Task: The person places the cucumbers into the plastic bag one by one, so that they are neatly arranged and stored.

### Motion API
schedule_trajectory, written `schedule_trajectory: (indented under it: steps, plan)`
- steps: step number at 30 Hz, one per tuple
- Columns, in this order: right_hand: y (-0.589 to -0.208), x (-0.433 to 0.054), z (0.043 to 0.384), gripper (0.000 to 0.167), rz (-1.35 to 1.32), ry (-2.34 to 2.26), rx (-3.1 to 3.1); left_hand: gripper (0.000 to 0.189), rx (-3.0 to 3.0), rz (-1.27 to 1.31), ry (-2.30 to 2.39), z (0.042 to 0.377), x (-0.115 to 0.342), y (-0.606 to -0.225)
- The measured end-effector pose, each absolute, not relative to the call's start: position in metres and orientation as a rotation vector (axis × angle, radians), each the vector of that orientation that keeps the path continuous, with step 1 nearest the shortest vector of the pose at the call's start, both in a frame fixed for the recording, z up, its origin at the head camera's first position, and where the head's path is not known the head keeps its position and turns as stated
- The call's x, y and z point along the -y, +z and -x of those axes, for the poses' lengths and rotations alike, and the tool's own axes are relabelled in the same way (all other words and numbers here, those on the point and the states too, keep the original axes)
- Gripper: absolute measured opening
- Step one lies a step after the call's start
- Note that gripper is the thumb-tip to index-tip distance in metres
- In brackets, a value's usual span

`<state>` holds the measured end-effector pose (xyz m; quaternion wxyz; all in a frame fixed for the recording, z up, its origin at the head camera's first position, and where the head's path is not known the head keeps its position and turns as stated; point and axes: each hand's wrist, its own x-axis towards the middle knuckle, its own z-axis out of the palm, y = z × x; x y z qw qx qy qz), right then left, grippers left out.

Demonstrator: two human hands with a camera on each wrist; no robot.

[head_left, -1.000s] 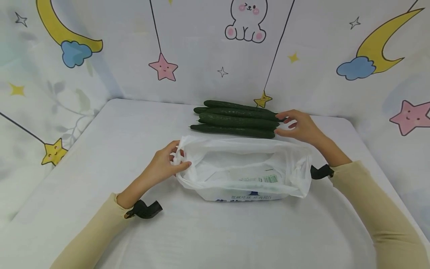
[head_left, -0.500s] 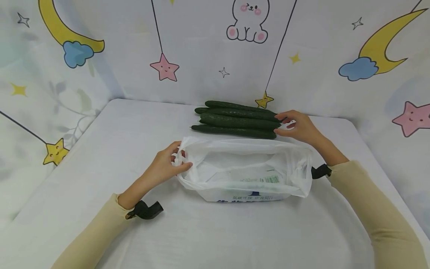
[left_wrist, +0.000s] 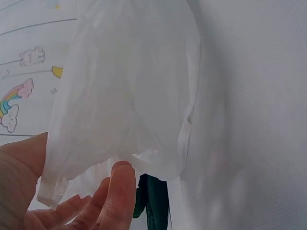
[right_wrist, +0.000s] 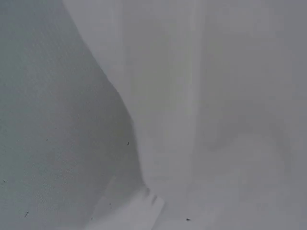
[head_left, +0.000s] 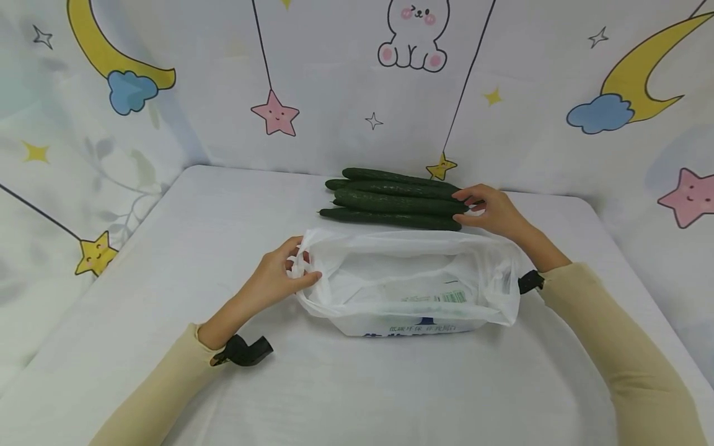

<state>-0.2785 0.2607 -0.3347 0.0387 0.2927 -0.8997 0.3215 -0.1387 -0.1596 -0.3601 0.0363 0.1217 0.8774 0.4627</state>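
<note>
A white plastic bag (head_left: 413, 241) with a barcode and printing lies on the table, its mouth held wide. My left hand (head_left: 279, 266) grips its left edge, fingers and thumb on either side of the film; in the left wrist view, fingers (left_wrist: 122, 191) curl by the hanging bag (left_wrist: 129, 91). Behind the bag lie several dark green cucumbers (head_left: 390, 201), side by side. At their right ends is my right hand (head_left: 491, 210), thumb and fingers spread around the end of a cucumber in the middle. Blurred white film (right_wrist: 163, 96) fills much of the right wrist view, hiding that hand.
White cloth covers the table (head_left: 357, 390). A printed curtain (head_left: 334, 62) with moons and stars rises behind the cucumbers and along both sides. Black straps (head_left: 245, 351) stick out from both wrists.
My right hand has shifted slightly left, its fingers reaching a little farther over the cucumber ends. The left hand keeps its hold on the bag, and the whole view drifts slightly right.
</note>
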Motion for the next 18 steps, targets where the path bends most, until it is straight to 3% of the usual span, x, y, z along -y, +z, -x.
schedule_trajectory:
  steps: [18]
  plan:
    - [-0.3417,-0.2601,0.288,0.04,-0.934,0.929,2.867,0.064,-2.723,-0.412,1.421,0.1385,0.1602,-0.3628]
